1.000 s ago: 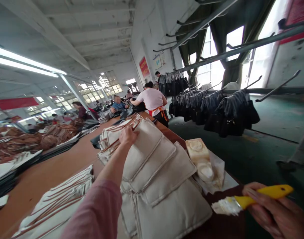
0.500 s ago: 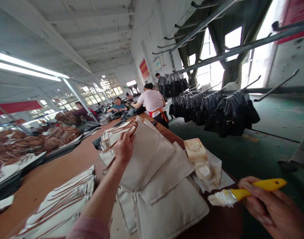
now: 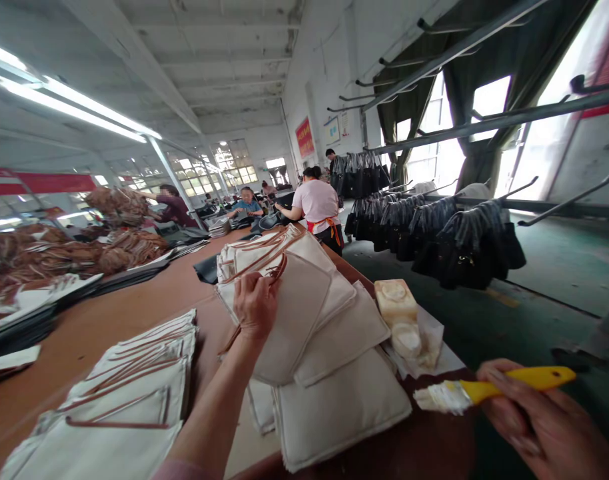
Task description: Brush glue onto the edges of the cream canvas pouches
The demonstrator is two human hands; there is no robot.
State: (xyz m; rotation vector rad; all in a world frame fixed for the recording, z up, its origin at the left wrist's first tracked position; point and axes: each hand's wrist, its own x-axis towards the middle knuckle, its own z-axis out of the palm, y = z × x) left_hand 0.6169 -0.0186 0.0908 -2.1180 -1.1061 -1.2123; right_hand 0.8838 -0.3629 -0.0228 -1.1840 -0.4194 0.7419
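Note:
My left hand (image 3: 256,305) is closed on the brown-trimmed edge of a cream fabric piece (image 3: 297,317), over a fanned pile of similar pieces. At the lower right, my right hand (image 3: 529,413) grips a brush with a yellow handle (image 3: 539,378); its pale, coated bristles (image 3: 437,398) point left over the table edge. Between the pile and the brush sits a yellowish container (image 3: 395,300) with a round white-crusted opening (image 3: 406,339) beside it, on a white sheet (image 3: 447,360). Another stack of cream pieces with brown strips (image 3: 129,387) lies left of my forearm.
The brown table (image 3: 109,333) stretches away from me. Brown bundles (image 3: 74,257) and dark sheets (image 3: 94,287) lie at the left. Black bags (image 3: 464,260) hang from a metal rack on the right. A person in a pink shirt (image 3: 316,202) is at the table's far end.
My left hand has moved slightly right and down, bringing the held piece nearer with it. The view has shifted a little left. My right hand and brush have barely moved.

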